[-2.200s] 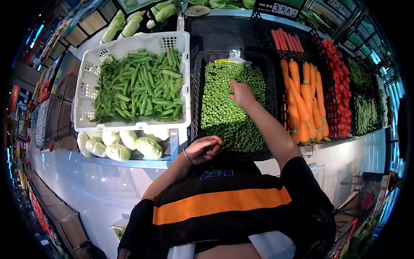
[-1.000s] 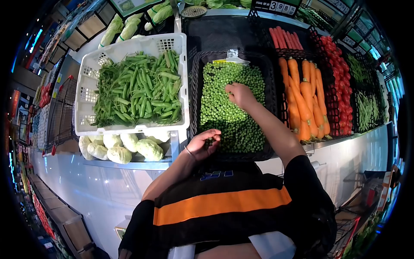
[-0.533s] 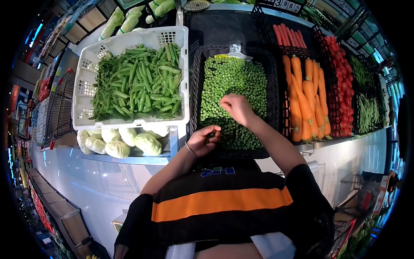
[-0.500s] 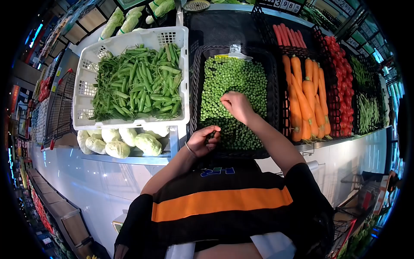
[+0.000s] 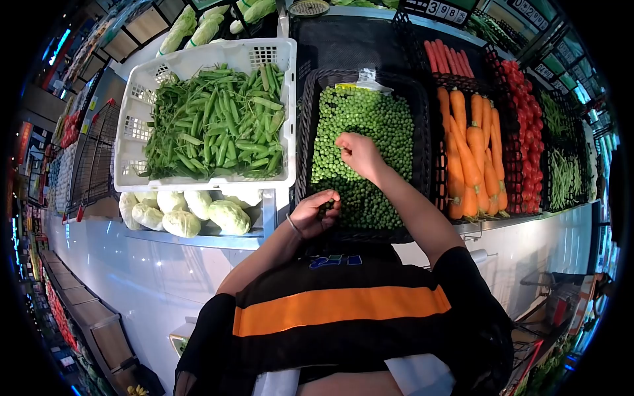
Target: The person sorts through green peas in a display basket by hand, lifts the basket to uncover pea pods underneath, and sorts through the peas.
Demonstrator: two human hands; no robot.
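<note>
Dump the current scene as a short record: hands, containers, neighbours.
left_hand: left hand, curled at the near-left edge of the black basket, apparently around some peas
right_hand: right hand, over the peas, fingers curled; contents hidden
black_basket: loose green peas, label at far end
white_crate: white crate left of basket, holding green pods
right_of_basket: orange carrots, then red produce
below_crate: pale green vegetables
unclear: pea contact at right fingertips

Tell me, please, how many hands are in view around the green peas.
2: the left hand is at the near-left corner of the black basket, and the right hand is over the green peas.
</note>
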